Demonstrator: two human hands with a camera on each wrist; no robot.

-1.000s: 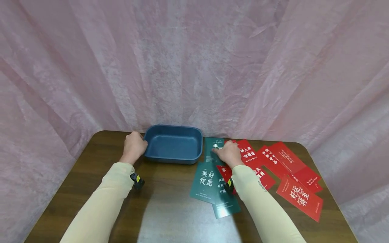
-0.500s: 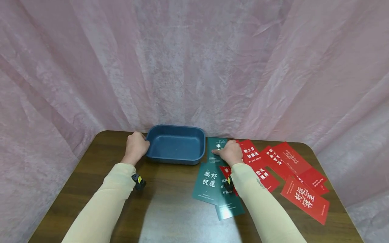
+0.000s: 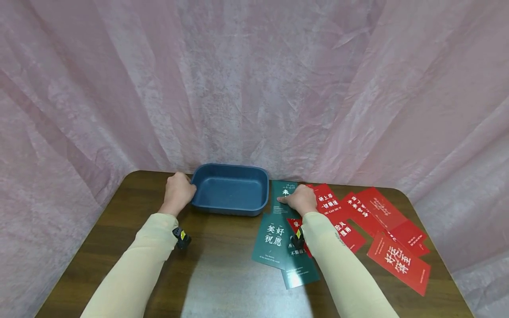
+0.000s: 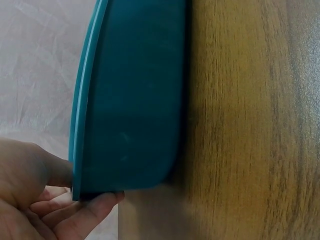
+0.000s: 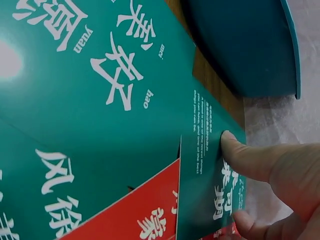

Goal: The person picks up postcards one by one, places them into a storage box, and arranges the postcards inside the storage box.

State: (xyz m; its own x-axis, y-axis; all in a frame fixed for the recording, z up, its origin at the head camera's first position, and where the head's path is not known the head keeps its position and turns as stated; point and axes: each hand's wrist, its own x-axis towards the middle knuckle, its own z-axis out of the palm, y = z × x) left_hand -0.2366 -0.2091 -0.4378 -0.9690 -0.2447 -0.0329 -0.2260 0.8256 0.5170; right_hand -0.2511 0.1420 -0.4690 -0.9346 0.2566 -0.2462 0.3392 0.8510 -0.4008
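At the back of the table, my left hand (image 3: 180,190) grips the left end of an oblong blue tray (image 3: 228,210). In the left wrist view the thumb lies at the tray's rim (image 4: 80,125) while fingers curl beneath it. My right hand (image 3: 302,199) rests on a green card (image 3: 281,210) with white lettering, just right of the tray. The right wrist view has the thumb straight on that card (image 5: 200,200) and another fingertip near its far side. More green cards (image 3: 274,238) and a partly covered red card (image 5: 155,210) lie beside it.
Red cards (image 3: 328,201) with white lettering overlap under and right of the right forearm. Farther right lie several more red cards (image 3: 399,263). A pink curtain (image 3: 254,88) hangs close behind the wooden table (image 3: 222,274).
The head view has shifted slightly, so everything appears a little farther right. Both hands keep their places on the tray and the green card.
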